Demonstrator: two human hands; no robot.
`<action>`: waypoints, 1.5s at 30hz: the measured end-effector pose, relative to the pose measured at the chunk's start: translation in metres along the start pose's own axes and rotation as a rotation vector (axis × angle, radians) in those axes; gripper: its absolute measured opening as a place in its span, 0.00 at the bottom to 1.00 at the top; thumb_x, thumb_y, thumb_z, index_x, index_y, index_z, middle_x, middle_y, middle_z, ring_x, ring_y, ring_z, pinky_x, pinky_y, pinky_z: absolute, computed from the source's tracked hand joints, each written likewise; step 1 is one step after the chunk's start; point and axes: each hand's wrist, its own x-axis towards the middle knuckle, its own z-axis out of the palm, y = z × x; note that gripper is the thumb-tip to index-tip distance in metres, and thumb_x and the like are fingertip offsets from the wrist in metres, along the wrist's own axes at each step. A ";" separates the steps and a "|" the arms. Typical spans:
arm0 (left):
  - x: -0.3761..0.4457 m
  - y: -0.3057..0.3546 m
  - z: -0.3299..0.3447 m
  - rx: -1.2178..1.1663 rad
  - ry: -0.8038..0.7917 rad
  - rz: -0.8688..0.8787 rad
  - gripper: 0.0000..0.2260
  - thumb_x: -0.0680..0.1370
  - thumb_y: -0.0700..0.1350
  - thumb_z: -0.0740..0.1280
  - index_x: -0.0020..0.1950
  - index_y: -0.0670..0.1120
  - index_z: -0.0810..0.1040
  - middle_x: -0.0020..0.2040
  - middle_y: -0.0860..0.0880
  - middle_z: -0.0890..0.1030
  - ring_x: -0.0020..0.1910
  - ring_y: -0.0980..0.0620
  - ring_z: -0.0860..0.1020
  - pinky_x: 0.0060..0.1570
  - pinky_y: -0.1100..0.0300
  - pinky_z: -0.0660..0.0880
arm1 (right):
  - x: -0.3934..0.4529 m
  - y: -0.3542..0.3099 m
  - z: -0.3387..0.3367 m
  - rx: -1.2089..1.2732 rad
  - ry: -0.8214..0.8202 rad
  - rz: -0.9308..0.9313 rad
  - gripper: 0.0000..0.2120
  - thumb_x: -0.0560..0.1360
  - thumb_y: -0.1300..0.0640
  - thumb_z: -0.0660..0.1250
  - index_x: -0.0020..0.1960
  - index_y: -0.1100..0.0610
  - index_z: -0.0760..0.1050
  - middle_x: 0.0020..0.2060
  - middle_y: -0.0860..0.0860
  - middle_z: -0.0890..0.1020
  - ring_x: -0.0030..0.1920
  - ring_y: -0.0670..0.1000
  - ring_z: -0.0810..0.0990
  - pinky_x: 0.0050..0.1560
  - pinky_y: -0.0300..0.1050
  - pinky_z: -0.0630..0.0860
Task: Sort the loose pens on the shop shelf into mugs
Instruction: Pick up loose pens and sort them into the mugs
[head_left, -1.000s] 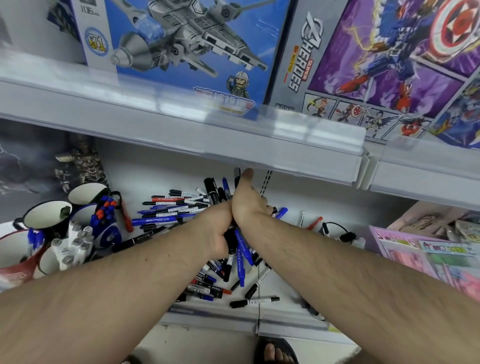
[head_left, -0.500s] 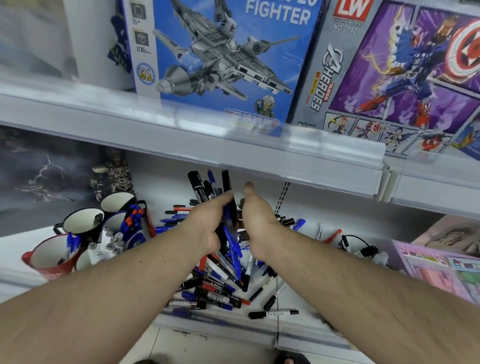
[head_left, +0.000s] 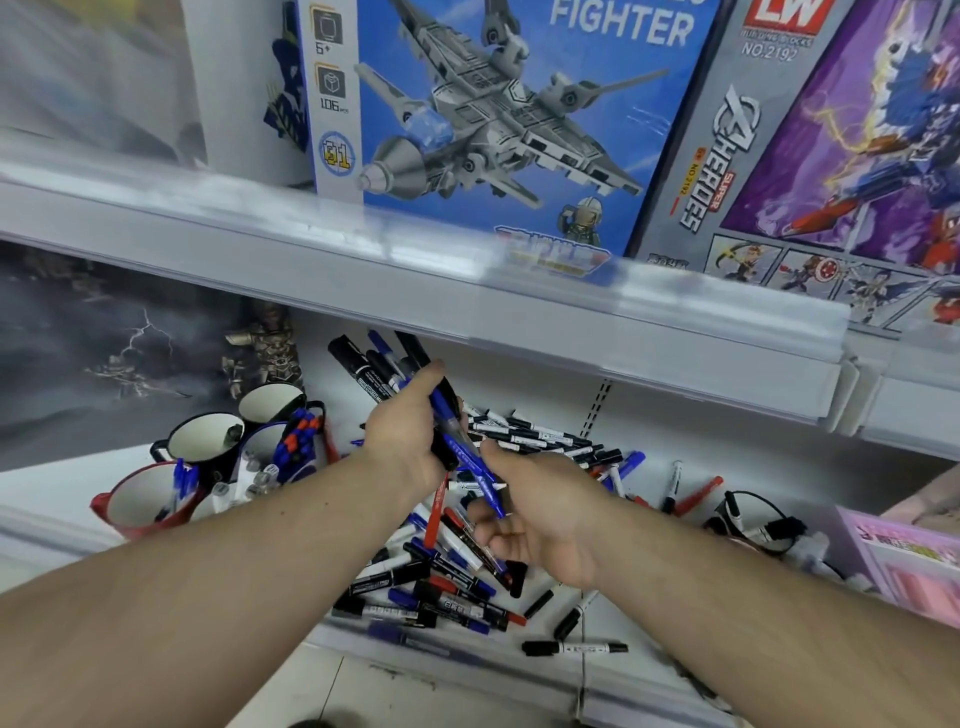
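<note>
Left hand (head_left: 410, 441) grips a bundle of pens (head_left: 384, 369) pointing up-left; right hand (head_left: 540, 514) loosely curled beneath a blue pen (head_left: 467, 457).

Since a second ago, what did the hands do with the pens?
The right hand let go of the bunch of pens and dropped toward the pile, fingers loose. The left hand still grips the bunch. The mugs stayed put.
</note>
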 end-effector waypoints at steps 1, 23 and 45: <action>0.000 0.001 0.001 -0.006 0.012 0.008 0.12 0.73 0.48 0.74 0.47 0.42 0.77 0.38 0.44 0.76 0.33 0.48 0.76 0.36 0.56 0.78 | 0.001 0.001 0.000 0.060 0.018 -0.001 0.14 0.81 0.48 0.64 0.49 0.60 0.77 0.32 0.55 0.79 0.25 0.49 0.76 0.25 0.39 0.73; -0.007 0.009 0.006 0.128 -0.032 0.011 0.08 0.76 0.46 0.70 0.42 0.44 0.75 0.35 0.45 0.75 0.28 0.48 0.72 0.30 0.59 0.73 | -0.002 -0.004 -0.065 -0.059 0.070 -0.281 0.10 0.78 0.70 0.65 0.56 0.60 0.78 0.33 0.57 0.80 0.30 0.51 0.80 0.31 0.41 0.77; -0.021 0.056 -0.090 0.295 0.103 0.127 0.14 0.75 0.44 0.72 0.57 0.39 0.76 0.45 0.41 0.79 0.29 0.47 0.78 0.28 0.59 0.76 | 0.017 -0.009 -0.013 -0.282 -0.081 -0.356 0.05 0.78 0.69 0.65 0.53 0.62 0.76 0.34 0.58 0.80 0.29 0.50 0.77 0.29 0.41 0.74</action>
